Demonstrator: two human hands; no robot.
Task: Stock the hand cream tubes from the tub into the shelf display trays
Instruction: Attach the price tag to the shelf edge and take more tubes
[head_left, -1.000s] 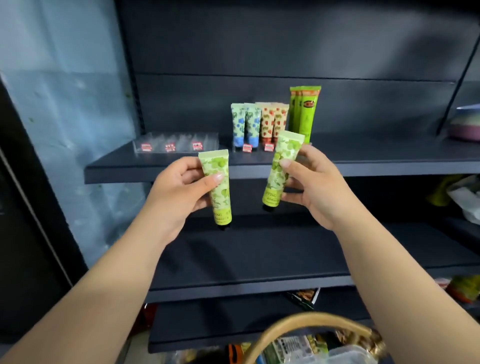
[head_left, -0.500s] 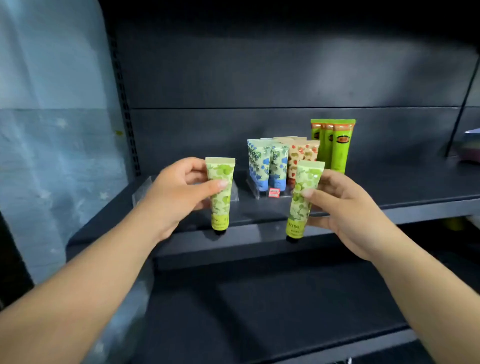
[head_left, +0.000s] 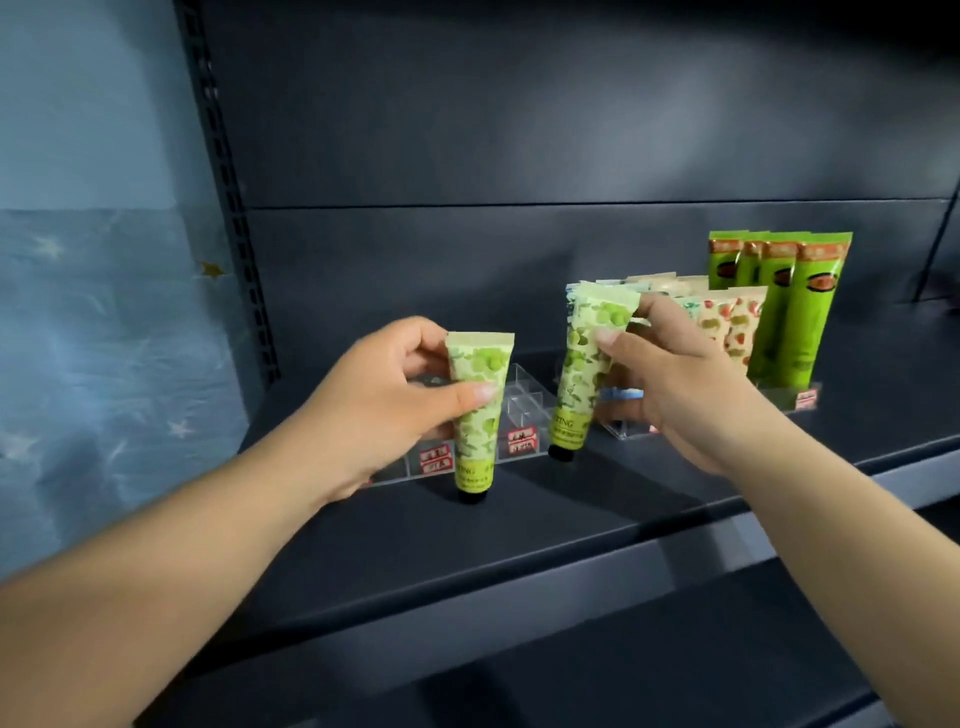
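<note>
Stocking the dark metal shelf (head_left: 571, 525), I bring two green hand cream tubes up to the clear display tray (head_left: 524, 402), cap end down. My left hand (head_left: 384, 405) pinches the left tube (head_left: 478, 410) between thumb and curled fingers, its black cap hanging just in front of the tray's red price tags (head_left: 521, 440). My right hand (head_left: 670, 384) holds the right tube (head_left: 584, 369) the same way, tilted slightly, at the tray's right end. As I judge it, this is the placing step: each tube next needs lifting over the front lip and lowering upright into a free compartment, which the thin dividers leave narrow. Both tubes are soft, flattened plastic with a crimped top and a leaf-and-fruit print; the tray is hard, glossy acrylic. Farther right, a second tray (head_left: 779, 397) already carries the strawberry-print tubes (head_left: 732, 327) and the taller green tubes (head_left: 800, 306), standing in rows. No tub shows.
</note>
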